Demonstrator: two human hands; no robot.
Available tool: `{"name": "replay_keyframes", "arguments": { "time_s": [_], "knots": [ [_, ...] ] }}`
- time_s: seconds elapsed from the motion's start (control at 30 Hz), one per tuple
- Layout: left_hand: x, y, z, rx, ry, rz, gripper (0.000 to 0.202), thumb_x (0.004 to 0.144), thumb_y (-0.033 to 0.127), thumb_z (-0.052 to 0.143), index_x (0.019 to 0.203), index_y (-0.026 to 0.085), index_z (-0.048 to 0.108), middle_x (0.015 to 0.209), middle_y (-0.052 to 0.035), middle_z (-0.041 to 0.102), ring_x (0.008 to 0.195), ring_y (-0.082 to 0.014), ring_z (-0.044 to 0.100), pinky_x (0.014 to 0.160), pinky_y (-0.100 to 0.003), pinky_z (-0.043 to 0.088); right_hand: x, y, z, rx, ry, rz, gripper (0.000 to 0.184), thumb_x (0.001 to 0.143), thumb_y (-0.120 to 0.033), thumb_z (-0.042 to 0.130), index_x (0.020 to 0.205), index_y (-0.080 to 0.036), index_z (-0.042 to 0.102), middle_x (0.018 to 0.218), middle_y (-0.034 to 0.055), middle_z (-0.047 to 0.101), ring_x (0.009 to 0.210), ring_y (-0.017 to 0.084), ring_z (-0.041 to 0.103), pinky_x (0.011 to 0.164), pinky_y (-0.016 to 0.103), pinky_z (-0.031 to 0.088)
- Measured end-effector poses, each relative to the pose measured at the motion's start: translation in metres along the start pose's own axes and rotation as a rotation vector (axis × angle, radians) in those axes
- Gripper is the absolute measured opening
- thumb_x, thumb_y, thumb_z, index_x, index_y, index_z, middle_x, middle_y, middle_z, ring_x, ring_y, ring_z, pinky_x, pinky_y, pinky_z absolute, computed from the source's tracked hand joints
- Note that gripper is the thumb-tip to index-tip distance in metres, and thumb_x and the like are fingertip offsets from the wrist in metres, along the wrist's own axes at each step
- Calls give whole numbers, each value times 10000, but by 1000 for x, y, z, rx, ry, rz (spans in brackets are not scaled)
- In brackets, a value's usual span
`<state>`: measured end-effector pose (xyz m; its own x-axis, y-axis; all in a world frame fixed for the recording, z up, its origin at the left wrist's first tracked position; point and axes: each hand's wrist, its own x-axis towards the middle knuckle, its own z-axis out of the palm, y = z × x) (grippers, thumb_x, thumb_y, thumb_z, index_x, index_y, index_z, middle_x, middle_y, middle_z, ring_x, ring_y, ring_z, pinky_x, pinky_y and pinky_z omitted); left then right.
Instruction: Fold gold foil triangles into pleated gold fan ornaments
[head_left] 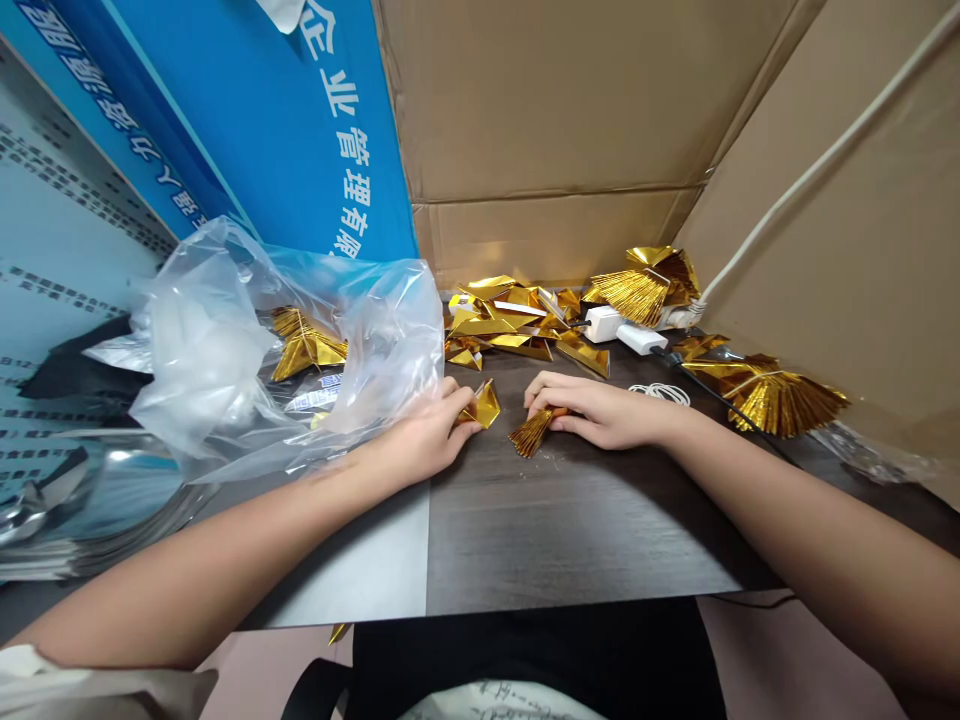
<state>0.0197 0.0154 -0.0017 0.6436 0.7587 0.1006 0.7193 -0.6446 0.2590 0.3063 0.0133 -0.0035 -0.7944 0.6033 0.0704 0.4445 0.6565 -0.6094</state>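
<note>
My left hand (427, 432) pinches a folded triangular piece of gold foil paper (482, 407) at the table's middle. My right hand (596, 412) grips the narrow end of a small pleated gold foil fan (531, 433), a short gap from the other piece. Behind both hands lies a loose heap of folded gold foil pieces (502, 322). Larger pleated gold fans sit at the back right (637, 291) and to the right (784, 403). Another gold folded piece (304, 345) lies partly behind a clear plastic bag (225, 350).
The dark wood-grain table (577, 530) ends in a front edge near my body. White plug adapters (611, 325) and a coiled white cable (660, 394) lie among the gold pieces. Cardboard walls (540, 100) rise behind, and a blue printed banner (225, 120) stands at the left.
</note>
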Motion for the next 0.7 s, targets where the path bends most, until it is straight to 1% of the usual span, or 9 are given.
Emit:
{"name": "replay_keyframes", "arguments": {
  "time_s": [0.07, 0.13, 0.2, 0.27, 0.3, 0.37, 0.43, 0.53, 0.7],
  "knots": [
    [2, -2, 0, -53, -2, 54, 107, 990, 255, 562, 1032, 193, 638, 1015, -40, 620, 980, -211, 595, 928, -394, 503, 1, -5, 2, 10, -17, -3, 228, 984, -201, 433, 1116, -177, 617, 1386, 108, 507, 1300, 169, 485, 1115, 382, 420],
    [4, -3, 0, -92, 12, 111, 109, 989, 196, 544, 1027, 201, 646, 1023, -29, 636, 1000, -200, 587, 944, -381, 483, 1, -9, 2, 3, -42, 13, 238, 986, -206, 429, 1128, -185, 619, 1484, 90, 467, 1354, 188, 434, 1154, 423, 388],
    [6, -4, -1, -111, 13, 129, 107, 978, 164, 549, 998, 195, 650, 1015, -28, 644, 990, -193, 581, 933, -371, 476, 2, -10, 2, -3, -64, 40, 243, 989, -221, 428, 1140, -187, 616, 1470, 85, 506, 1297, 198, 450, 1133, 445, 399],
    [8, -4, 0, -133, 3, 110, 70, 958, 160, 583, 988, 185, 641, 993, -31, 647, 970, -190, 581, 913, -362, 478, 2, -11, 2, 2, -80, 67, 254, 991, -238, 431, 1165, -188, 609, 1415, 89, 556, 1225, 198, 468, 1094, 441, 423],
    [8, -4, 0, -151, 2, 84, 71, 946, 162, 603, 1007, 181, 634, 974, -31, 648, 953, -188, 583, 897, -355, 483, 2, -10, 2, 7, -86, 76, 262, 991, -247, 433, 1178, -188, 606, 1395, 91, 569, 1210, 197, 468, 1085, 438, 427],
    [9, -5, 2, -197, 17, 25, 156, 927, 158, 628, 1082, 176, 619, 940, -30, 651, 917, -180, 589, 864, -337, 494, 2, -10, 2, 12, -92, 93, 269, 992, -257, 435, 1186, -186, 607, 1388, 94, 570, 1205, 197, 466, 1083, 438, 427],
    [10, -7, 4, -224, 25, 4, 173, 919, 153, 636, 1091, 170, 633, 932, -31, 655, 902, -172, 595, 860, -327, 500, 2, -10, 2, 14, -92, 98, 272, 992, -261, 435, 1184, -184, 610, 1391, 96, 566, 1218, 200, 465, 1094, 445, 423],
    [10, -8, 4, -194, -6, 64, 97, 953, 195, 605, 986, 168, 692, 961, -44, 659, 936, -181, 605, 891, -340, 496, 2, -11, 2, 11, -87, 79, 274, 993, -261, 431, 1189, -185, 606, 1419, 96, 551, 1252, 206, 460, 1116, 461, 416],
    [10, -8, -2, -143, -72, 163, 196, 991, 272, 571, 977, 164, 734, 963, -58, 635, 942, -189, 594, 871, -330, 482, 3, -10, 4, 7, -55, 44, 252, 992, -252, 423, 1152, -180, 603, 1443, 112, 480, 1331, 195, 441, 1156, 450, 393]
  ]
}}
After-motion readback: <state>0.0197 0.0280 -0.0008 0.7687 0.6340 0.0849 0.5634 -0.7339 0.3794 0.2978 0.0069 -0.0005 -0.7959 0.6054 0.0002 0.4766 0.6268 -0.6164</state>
